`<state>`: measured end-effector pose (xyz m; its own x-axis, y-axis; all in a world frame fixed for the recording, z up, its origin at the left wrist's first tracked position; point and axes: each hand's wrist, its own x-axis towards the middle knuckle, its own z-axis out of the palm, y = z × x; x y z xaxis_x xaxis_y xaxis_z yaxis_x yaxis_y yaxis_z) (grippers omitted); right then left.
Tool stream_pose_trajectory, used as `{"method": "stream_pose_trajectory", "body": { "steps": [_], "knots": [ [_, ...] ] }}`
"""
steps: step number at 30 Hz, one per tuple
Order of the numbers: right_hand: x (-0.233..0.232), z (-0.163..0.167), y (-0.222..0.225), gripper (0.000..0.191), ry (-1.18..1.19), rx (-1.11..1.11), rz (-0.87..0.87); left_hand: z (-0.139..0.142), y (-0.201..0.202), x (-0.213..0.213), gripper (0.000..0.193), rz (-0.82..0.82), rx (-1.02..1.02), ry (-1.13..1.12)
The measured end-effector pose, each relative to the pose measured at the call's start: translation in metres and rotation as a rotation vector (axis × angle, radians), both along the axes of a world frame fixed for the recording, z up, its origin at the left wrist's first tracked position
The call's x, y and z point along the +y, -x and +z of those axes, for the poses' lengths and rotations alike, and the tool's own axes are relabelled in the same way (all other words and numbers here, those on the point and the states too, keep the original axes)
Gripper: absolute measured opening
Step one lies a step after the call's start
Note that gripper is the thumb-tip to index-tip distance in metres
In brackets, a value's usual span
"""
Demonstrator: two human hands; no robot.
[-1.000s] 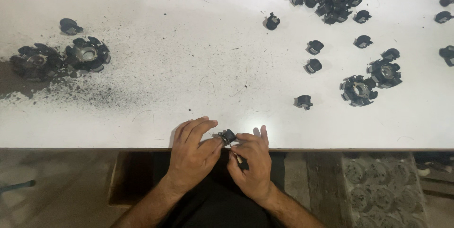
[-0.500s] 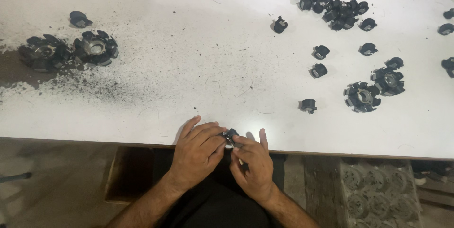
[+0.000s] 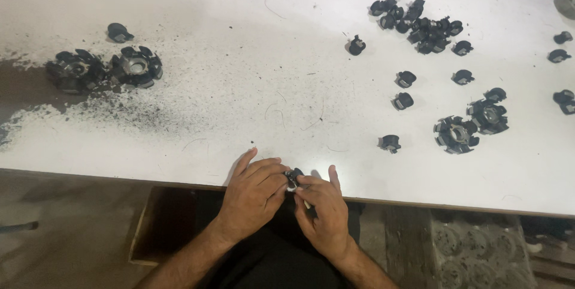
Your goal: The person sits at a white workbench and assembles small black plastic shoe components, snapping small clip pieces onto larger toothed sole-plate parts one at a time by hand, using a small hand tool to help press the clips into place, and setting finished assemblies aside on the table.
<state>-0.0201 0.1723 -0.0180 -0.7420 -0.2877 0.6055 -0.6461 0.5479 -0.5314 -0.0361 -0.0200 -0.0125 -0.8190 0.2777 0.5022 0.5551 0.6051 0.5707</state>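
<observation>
Both hands meet at the near edge of the white, dust-speckled worktable (image 3: 179,115), just over its front lip. The left hand (image 3: 254,193) lies palm down with fingers curled inward, and its fingertips pinch a small black plastic clip-like part (image 3: 293,177). The right hand (image 3: 323,211) closes on the same part from the other side, thumb raised and fingers folded around it; the part sits between the two sets of fingertips, mostly hidden, so its shape cannot be told closely. On the table's left, two round black toothed rotor-like pieces (image 3: 105,68) sit side by side, touching, within a smear of dark grit (image 3: 90,109), with a single small black cap (image 3: 119,31) just beyond them. On the right, two more round black toothed pieces (image 3: 473,124) lie near each other. A dense heap of small black parts (image 3: 419,22) occupies the far right, with loose ones scattered between heap and hands; the nearest loose black part (image 3: 390,142) lies well apart from the hands.
</observation>
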Motion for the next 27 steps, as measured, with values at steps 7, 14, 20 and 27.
{"method": "stream_pose_trajectory", "body": {
  "steps": [7, 14, 20, 27],
  "knots": [
    [-0.001, -0.002, -0.002, 0.028, -0.055, 0.031, -0.028, -0.006, 0.0, -0.001, 0.015, -0.008, -0.017, -0.009],
    [0.004, 0.006, 0.003, 0.023, 0.006, 0.0, 0.006, -0.003, -0.001, 0.002, 0.02, 0.129, 0.065, -0.028],
    [0.007, 0.019, 0.012, 0.033, -0.104, -0.02, -0.132, -0.003, -0.005, 0.003, 0.031, 0.235, 0.121, 0.089],
    [0.001, 0.018, 0.017, 0.038, -0.174, -0.087, -0.143, -0.004, -0.011, 0.007, 0.013, 0.214, 0.192, 0.073]
  ]
}}
